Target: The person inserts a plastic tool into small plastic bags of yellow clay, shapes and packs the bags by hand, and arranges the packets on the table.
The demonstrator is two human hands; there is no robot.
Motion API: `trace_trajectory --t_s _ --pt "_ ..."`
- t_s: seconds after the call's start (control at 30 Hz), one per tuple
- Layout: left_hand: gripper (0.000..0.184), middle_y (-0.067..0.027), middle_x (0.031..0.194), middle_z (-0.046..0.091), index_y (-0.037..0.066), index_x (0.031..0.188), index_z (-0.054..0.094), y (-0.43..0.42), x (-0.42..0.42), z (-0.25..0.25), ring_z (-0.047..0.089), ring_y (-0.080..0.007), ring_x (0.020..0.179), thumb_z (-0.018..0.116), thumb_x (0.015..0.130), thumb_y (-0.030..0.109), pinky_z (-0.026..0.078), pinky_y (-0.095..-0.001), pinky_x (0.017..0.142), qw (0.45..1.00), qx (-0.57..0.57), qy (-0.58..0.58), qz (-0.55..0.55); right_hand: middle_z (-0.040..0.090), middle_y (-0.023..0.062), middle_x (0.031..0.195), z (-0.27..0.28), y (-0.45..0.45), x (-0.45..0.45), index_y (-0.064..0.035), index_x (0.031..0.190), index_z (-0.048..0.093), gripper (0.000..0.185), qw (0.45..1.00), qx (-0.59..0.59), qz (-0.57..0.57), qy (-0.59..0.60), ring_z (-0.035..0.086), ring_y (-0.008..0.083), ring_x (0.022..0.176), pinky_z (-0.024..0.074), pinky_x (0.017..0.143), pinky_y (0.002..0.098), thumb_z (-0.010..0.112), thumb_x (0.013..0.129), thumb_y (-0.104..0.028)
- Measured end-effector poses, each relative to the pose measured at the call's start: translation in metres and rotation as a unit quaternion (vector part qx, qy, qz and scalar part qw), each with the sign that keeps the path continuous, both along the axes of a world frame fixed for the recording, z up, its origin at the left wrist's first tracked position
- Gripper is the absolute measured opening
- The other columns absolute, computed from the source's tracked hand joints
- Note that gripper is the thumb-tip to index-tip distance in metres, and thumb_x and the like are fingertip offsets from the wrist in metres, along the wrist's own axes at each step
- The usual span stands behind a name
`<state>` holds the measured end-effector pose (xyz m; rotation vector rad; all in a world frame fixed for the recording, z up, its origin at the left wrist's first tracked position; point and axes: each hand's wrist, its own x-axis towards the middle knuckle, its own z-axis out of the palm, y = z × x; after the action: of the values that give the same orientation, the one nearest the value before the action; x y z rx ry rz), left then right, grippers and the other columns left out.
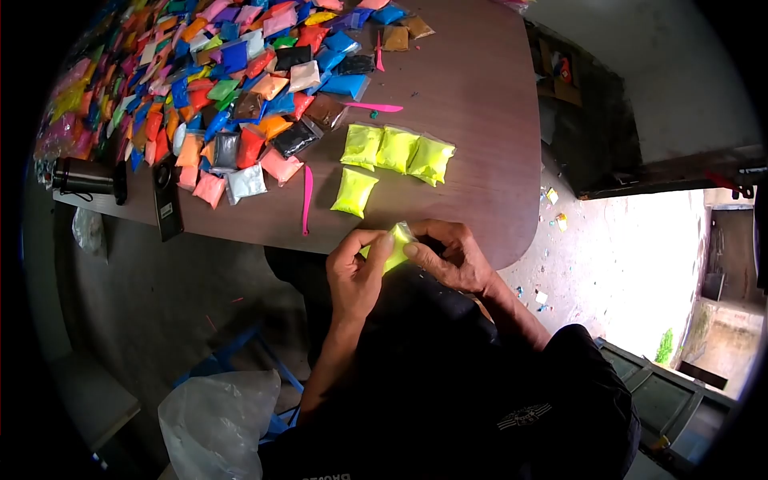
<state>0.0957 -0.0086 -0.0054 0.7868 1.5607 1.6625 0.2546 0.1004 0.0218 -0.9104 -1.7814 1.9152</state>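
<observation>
Just off the table's front edge, my left hand (358,272) pinches the left side of a bright yellow packet (396,250). My right hand (452,258) grips the same packet at its upper right, thumb on top. The packet is tilted, its lower part partly behind my left fingers. Beyond my hands, three similar yellow packets (397,150) lie side by side on the table, edges touching. A fourth yellow packet (354,193) rests by itself nearer to me, below the left one of that row.
Many coloured packets (248,104) are heaped at the table's left. Pink plastic tools (307,200) lie on the brown table (480,120). A dark cylinder (90,179) and a black device (167,204) are at the left edge. A clear bag (216,424) hangs low at left.
</observation>
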Motion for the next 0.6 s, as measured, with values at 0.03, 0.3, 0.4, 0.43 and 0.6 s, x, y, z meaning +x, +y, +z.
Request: trace_trajectory --t_s 0.03,0.3,0.4,0.43,0.6 --pt "0.019 -0.0006 0.091 0.073 -0.004 0.105 0.075 0.000 0.000 0.001 0.061 -0.0050 0.079 0.077 0.103 0.015 0.049 -0.0216 0.069 1.000 0.000 0.000 0.000 0.071 0.0042 0.093 -0.002 0.000 0.000 0.0050 0.116 0.073 0.023 1.000 0.024 0.002 0.007 0.063 0.0106 0.087 0.0524 0.076 0.0298 0.076 0.104 -0.014" --pt "0.016 -0.0015 0.089 0.073 -0.003 0.104 0.074 0.002 -0.006 0.007 0.064 -0.0075 0.084 0.075 0.103 0.012 0.052 -0.0256 0.075 0.998 -0.006 0.023 -0.062 0.074 0.0072 0.100 -0.017 0.004 0.008 0.0045 0.116 0.073 0.025 0.999 0.027 0.039 -0.007 0.067 0.0137 0.094 0.0536 0.084 0.0280 0.077 0.103 -0.016" --pt "0.016 -0.0009 0.087 0.072 -0.003 0.103 0.074 0.002 -0.004 0.006 0.061 -0.0070 0.081 0.075 0.103 0.012 0.050 -0.0248 0.074 0.998 -0.009 0.024 -0.049 0.074 0.0090 0.095 -0.017 0.000 0.003 0.0038 0.114 0.074 0.022 0.999 0.045 0.017 0.007 0.067 0.0140 0.088 0.0537 0.079 0.0297 0.078 0.102 -0.014" --pt "0.015 -0.0005 0.086 0.071 -0.003 0.102 0.074 0.001 -0.003 0.006 0.060 -0.0066 0.079 0.075 0.103 0.012 0.050 -0.0244 0.073 0.999 -0.006 0.014 -0.034 0.074 0.0108 0.090 -0.017 -0.001 0.002 0.0032 0.113 0.075 0.021 0.998 0.059 0.001 0.008 0.066 0.0141 0.082 0.0539 0.073 0.0314 0.078 0.101 -0.014" --pt "0.014 0.0011 0.086 0.070 -0.001 0.101 0.074 0.000 0.000 0.003 0.058 -0.0055 0.076 0.074 0.103 0.012 0.048 -0.0232 0.070 1.000 0.001 0.018 -0.021 0.074 0.0130 0.092 -0.018 0.001 0.004 0.0028 0.112 0.075 0.022 0.996 0.084 0.024 -0.013 0.067 0.0153 0.081 0.0545 0.071 0.0327 0.079 0.100 -0.015"
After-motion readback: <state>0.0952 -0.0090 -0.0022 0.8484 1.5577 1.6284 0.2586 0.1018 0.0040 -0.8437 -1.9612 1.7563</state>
